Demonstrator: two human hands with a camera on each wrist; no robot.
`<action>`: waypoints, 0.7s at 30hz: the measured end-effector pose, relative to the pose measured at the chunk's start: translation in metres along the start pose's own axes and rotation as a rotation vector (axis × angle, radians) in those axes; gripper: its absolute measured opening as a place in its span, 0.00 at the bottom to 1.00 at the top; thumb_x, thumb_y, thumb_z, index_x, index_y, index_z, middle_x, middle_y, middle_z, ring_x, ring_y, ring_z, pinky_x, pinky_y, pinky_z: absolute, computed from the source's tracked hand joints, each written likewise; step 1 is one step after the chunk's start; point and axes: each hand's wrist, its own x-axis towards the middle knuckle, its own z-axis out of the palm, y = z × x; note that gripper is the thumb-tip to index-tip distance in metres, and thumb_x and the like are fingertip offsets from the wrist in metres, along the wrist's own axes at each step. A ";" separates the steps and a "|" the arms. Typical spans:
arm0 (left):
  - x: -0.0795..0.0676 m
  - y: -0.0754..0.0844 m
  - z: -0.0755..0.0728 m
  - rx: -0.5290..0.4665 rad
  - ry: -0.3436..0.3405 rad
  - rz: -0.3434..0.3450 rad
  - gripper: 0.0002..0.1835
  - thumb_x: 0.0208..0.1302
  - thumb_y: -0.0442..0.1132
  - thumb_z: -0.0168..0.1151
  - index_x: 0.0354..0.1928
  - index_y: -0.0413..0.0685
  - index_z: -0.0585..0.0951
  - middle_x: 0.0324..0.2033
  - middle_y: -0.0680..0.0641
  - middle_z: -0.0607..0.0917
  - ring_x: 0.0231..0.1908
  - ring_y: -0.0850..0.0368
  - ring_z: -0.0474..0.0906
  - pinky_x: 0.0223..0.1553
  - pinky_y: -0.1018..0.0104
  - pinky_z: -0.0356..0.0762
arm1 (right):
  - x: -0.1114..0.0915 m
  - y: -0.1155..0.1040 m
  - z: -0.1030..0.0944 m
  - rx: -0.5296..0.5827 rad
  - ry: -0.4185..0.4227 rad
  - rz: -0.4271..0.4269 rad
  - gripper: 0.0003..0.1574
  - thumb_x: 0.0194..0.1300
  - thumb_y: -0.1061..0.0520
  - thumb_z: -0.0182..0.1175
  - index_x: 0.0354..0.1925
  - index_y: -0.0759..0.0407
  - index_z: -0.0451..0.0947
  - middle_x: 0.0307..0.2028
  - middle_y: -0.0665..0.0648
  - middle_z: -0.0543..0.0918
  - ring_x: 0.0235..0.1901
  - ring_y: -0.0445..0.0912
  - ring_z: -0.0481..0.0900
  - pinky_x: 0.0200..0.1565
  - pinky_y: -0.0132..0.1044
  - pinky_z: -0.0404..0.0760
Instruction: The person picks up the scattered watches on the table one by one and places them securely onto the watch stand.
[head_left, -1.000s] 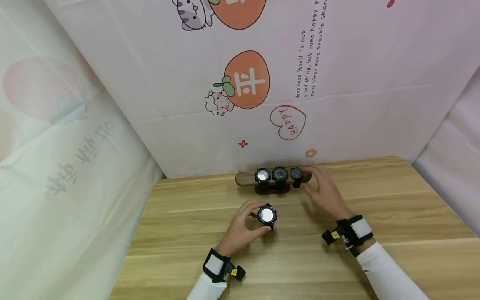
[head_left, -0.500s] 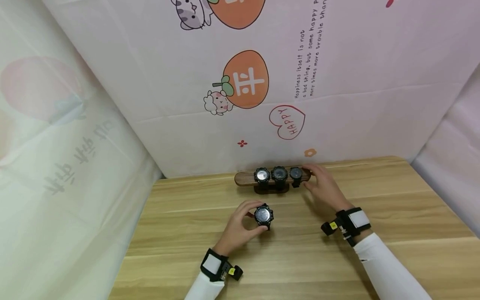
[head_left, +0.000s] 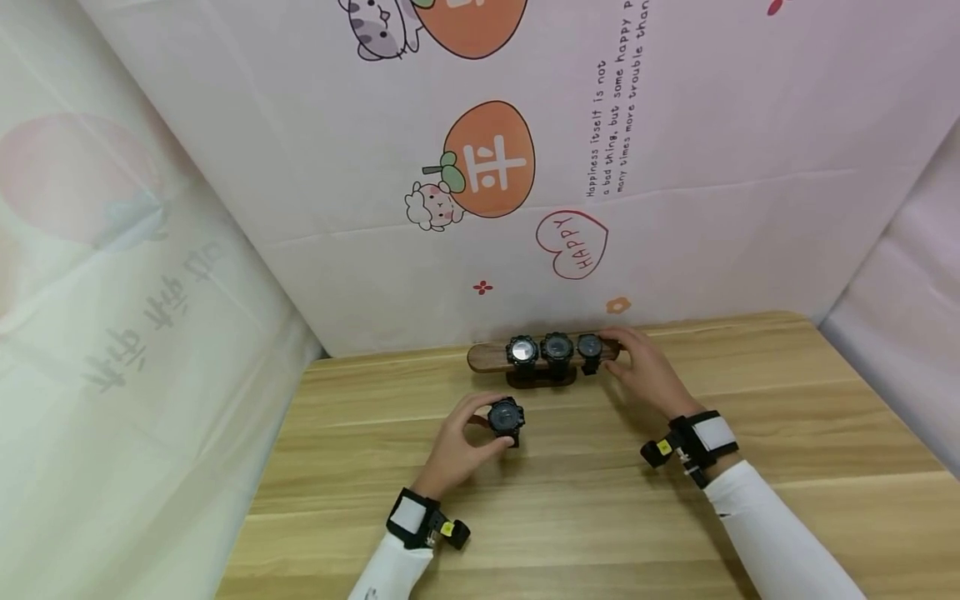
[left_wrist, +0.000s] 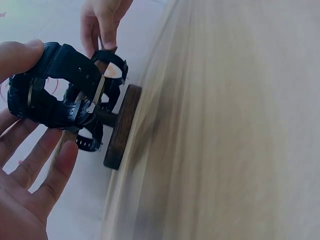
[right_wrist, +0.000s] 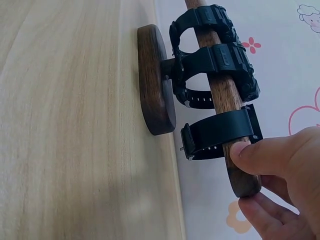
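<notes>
My left hand [head_left: 459,442] pinches a black wristwatch [head_left: 506,417] by its case, thumb on one side and fingers on the other. In the left wrist view that watch [left_wrist: 55,90] has its strap closed into a loop. Behind it stands a dark wooden watch stand [head_left: 487,357], a bar on a short post and base. Three black watches hang around the bar: one with a bright face [head_left: 522,351], a middle one [head_left: 557,347] and a smaller one [head_left: 590,347]. At the bar's right end my right hand [head_left: 645,375] grips the wood, thumb [right_wrist: 250,155] close beside the smaller watch's strap.
The stand's base [right_wrist: 155,80] rests near the back edge of the wooden table [head_left: 570,525]. A white printed cloth [head_left: 337,183] rises right behind it, and another cloth [head_left: 135,333] borders the left side. The bar's left end bears no watch.
My left hand has moved left and slightly toward the stand with the watch, whose face has lost its bright glare. My right hand keeps its grip on the bar's end.
</notes>
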 end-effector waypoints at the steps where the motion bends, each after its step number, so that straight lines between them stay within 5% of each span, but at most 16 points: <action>1: 0.001 0.000 -0.002 0.009 0.001 -0.005 0.33 0.53 0.33 0.72 0.63 0.44 0.73 0.57 0.39 0.76 0.53 0.47 0.74 0.43 0.51 0.81 | 0.000 0.000 0.000 0.000 0.001 0.001 0.33 0.59 0.65 0.66 0.62 0.62 0.70 0.56 0.64 0.74 0.51 0.56 0.72 0.51 0.56 0.76; 15: 0.004 -0.020 -0.015 0.056 0.050 -0.011 0.32 0.53 0.33 0.72 0.61 0.37 0.73 0.57 0.39 0.76 0.52 0.49 0.74 0.43 0.49 0.81 | 0.000 0.002 0.002 -0.002 0.041 -0.023 0.32 0.59 0.64 0.67 0.61 0.62 0.72 0.53 0.62 0.76 0.49 0.55 0.73 0.50 0.55 0.76; 21: 0.006 -0.020 -0.021 0.064 0.067 -0.018 0.32 0.53 0.31 0.72 0.62 0.43 0.73 0.58 0.36 0.75 0.53 0.45 0.73 0.42 0.42 0.80 | 0.000 0.003 0.004 -0.003 0.054 -0.042 0.32 0.57 0.65 0.67 0.60 0.63 0.72 0.51 0.62 0.78 0.47 0.54 0.74 0.49 0.55 0.77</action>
